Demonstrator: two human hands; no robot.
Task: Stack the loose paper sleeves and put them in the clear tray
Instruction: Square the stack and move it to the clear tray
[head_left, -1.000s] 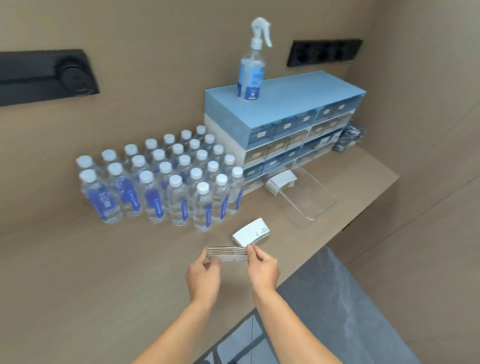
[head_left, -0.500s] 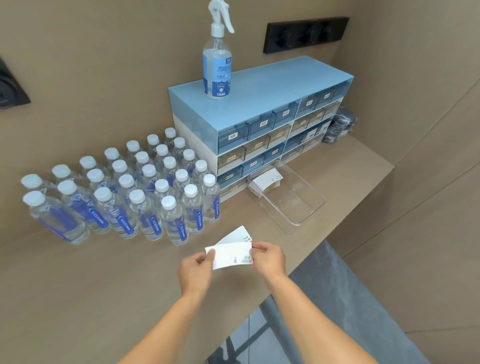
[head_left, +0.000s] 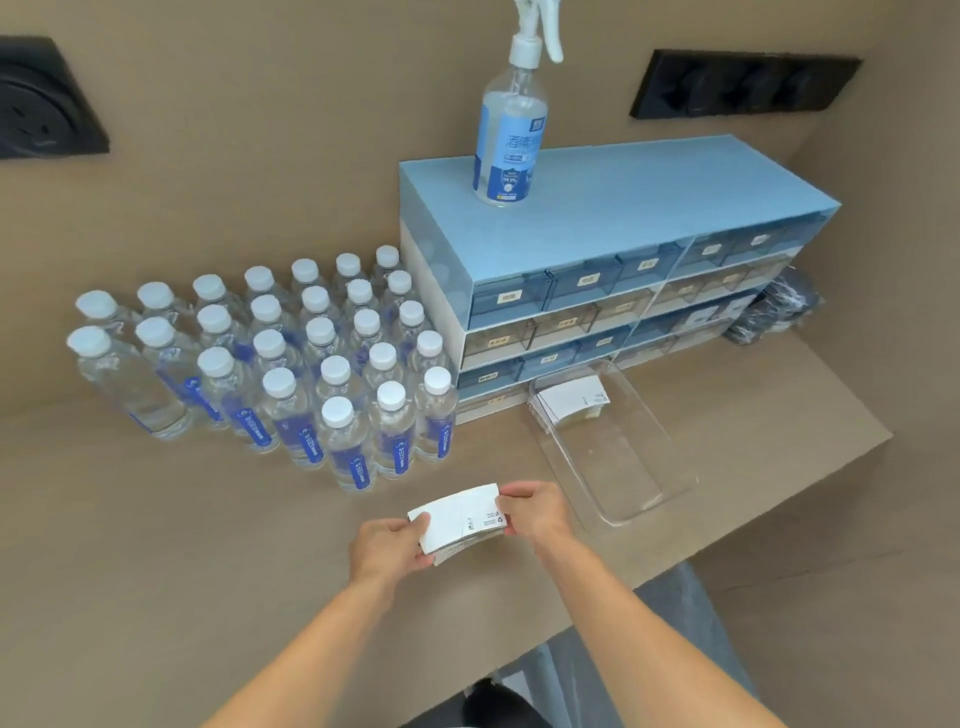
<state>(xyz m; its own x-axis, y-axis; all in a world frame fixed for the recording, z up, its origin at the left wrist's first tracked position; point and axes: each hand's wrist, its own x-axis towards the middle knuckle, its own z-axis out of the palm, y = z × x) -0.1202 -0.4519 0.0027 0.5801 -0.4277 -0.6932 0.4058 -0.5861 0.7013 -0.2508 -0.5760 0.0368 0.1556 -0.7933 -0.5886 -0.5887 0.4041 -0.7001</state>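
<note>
A stack of white paper sleeves (head_left: 460, 519) lies flat just above the beige counter, held at both ends. My left hand (head_left: 387, 545) grips its left end and my right hand (head_left: 535, 512) pinches its right end. The clear tray (head_left: 628, 499) sits on the counter to the right of my hands, its near part bare. A second stack of white sleeves (head_left: 569, 397) rests in the tray's far end, against the drawer unit.
A block of several capped water bottles (head_left: 311, 364) stands left of and behind my hands. A blue drawer cabinet (head_left: 623, 291) with a spray bottle (head_left: 511, 119) on top fills the back right. A black bundle (head_left: 779, 312) lies beside it. The counter edge (head_left: 727, 535) runs close on the right.
The stack was held on edge a second ago with another small pile lying on the counter behind it. Now that pile is gone from the counter and one thicker stack lies flat between my hands.
</note>
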